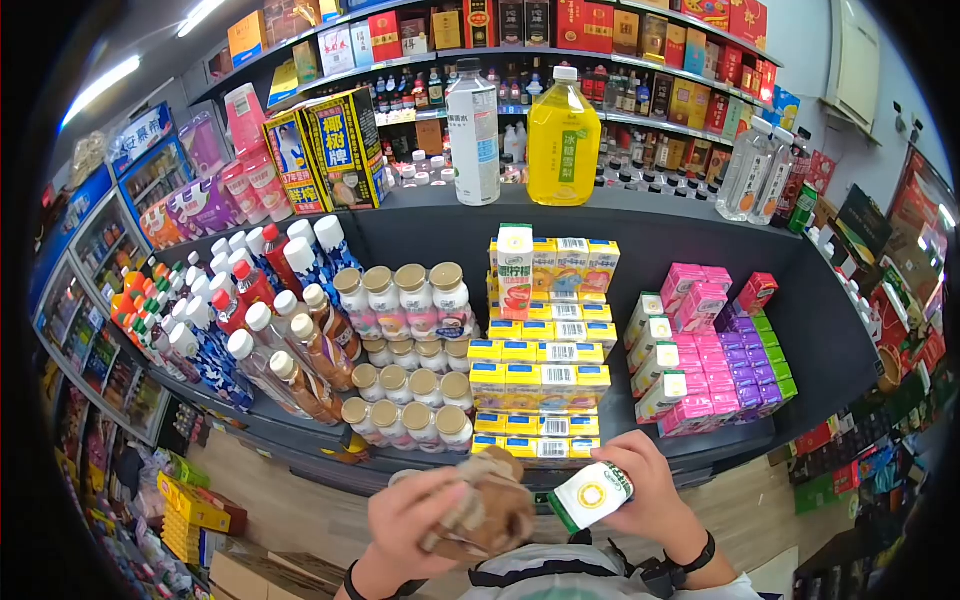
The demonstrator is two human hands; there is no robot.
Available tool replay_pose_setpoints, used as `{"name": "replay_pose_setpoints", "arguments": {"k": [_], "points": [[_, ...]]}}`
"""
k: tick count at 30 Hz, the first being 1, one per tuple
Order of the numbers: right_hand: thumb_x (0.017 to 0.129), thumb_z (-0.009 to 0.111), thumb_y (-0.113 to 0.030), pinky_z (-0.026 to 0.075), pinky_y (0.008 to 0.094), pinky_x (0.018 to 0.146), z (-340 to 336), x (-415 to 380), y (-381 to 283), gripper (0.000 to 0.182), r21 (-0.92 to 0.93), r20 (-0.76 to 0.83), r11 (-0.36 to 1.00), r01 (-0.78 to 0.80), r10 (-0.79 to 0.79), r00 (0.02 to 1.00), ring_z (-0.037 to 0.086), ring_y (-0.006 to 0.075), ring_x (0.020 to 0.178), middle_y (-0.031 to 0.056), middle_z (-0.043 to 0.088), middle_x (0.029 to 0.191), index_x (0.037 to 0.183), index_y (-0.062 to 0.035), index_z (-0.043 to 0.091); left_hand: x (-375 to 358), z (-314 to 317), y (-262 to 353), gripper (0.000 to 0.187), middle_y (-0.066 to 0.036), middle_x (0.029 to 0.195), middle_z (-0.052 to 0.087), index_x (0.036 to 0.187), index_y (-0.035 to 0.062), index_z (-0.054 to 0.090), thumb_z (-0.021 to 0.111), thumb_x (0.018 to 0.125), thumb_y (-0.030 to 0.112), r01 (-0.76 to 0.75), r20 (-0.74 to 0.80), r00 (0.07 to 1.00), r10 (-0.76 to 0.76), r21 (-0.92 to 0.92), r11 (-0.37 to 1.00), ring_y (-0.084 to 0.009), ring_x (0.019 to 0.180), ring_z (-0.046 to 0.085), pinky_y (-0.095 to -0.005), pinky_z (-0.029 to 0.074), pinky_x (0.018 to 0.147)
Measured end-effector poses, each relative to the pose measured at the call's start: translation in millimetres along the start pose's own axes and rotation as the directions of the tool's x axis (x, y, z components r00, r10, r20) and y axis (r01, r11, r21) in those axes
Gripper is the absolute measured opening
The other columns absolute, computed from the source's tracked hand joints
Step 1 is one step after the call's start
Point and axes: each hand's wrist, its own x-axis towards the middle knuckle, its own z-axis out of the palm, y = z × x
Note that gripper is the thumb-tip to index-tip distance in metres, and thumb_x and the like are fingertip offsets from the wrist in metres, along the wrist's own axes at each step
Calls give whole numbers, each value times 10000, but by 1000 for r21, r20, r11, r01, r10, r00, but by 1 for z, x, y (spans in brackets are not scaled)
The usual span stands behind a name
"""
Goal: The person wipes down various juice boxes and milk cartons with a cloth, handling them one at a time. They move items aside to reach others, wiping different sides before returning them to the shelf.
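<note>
Head view: both hands raised, left hand (425, 520) gripping bottles (487, 512), right hand (645, 495) a carton (590, 495).

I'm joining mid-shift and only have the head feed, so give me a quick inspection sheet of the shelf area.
Surface: dark shelf, stocked in rows.
Job's things: brown-capped bottle in left hand; small white-and-green carton in right hand.
Clutter: yellow drink cartons, tan-capped bottles, pink packs, large yellow jug.
Hands: both closed on items.
Cables: nothing seen.
Surroundings: shop shelves of red boxes; cardboard box on floor.
</note>
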Motion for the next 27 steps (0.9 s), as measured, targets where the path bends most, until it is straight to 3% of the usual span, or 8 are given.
{"name": "replay_pose_setpoints", "arguments": {"k": [3, 6, 11, 14, 17, 21, 24, 27], "points": [[579, 867, -112, 527, 388, 748, 0, -1, -4, 689, 49, 37, 999, 21, -22, 999, 621, 298, 904, 110, 615, 1029, 1215, -93, 604, -8, -2, -4, 714, -203, 1147, 625, 1333, 18, 524, 845, 732, 233, 130, -188, 969, -163, -173, 976, -328, 955, 651, -404, 526, 825], [586, 866, -129, 529, 384, 740, -1, 0, -10, 690, 92, 73, 996, 15, -21, 997, 622, 293, 895, 108, 615, 1022, 1223, -90, 601, -10, 4, 6, 779, -187, 1180, 583, 1349, 16, 507, 873, 706, 259, 190, -298, 914, -276, -285, 939, -323, 945, 627, -416, 508, 868], [616, 866, -164, 530, 384, 724, 2, 0, -16, 671, 60, 126, 998, 27, -34, 991, 623, 292, 877, 107, 614, 1011, 1225, -92, 595, 27, -12, 20, 783, -148, 1180, 575, 1341, 150, 609, 914, 645, 342, -4, -12, 1000, 2, -148, 989, -246, 912, 632, -337, 544, 764], [619, 869, -177, 529, 383, 709, 2, 1, -16, 655, 62, 106, 998, 18, -25, 994, 625, 290, 862, 106, 608, 996, 1209, -92, 596, 55, 4, 31, 870, -48, 1159, 609, 1399, 228, 572, 862, 584, 320, -203, 395, 899, 187, -3, 979, -189, 869, 618, -313, 508, 663], [610, 876, -184, 526, 381, 694, -4, -1, -10, 654, -30, 78, 999, 15, -12, 997, 628, 288, 853, 106, 601, 979, 1195, -93, 598, 48, 17, 28, 575, -9, 1037, 592, 1284, 311, 665, 775, 721, 350, -251, 451, 871, 194, 71, 965, -179, 788, 609, -305, 489, 636], [584, 881, -169, 533, 382, 694, -7, -15, -1, 613, -88, 44, 992, -94, 98, 994, 640, 300, 843, 111, 599, 970, 1136, -89, 628, 24, 20, 21, 549, 20, 1002, 572, 1273, 374, 661, 742, 733, 438, -370, 485, 843, 234, 206, 906, -167, 774, 604, -292, 463, 607], [571, 877, -157, 544, 378, 705, -13, -20, -5, 580, -25, 6, 980, -197, 198, 980, 651, 306, 834, 111, 605, 977, 1097, -78, 644, 12, 18, 17, 589, 40, 971, 565, 1286, 317, 658, 738, 708, 390, -375, 393, 882, 261, 250, 892, -133, 746, 556, -254, 405, 565], [574, 878, -161, 546, 377, 707, -16, -21, -7, 585, -18, 16, 978, -210, 210, 978, 654, 304, 838, 108, 609, 985, 1102, -77, 640, 9, 13, 12, 529, 15, 950, 577, 1226, 324, 704, 749, 705, 405, -215, 293, 942, 165, 145, 966, -168, 746, 587, -278, 464, 596]]}}
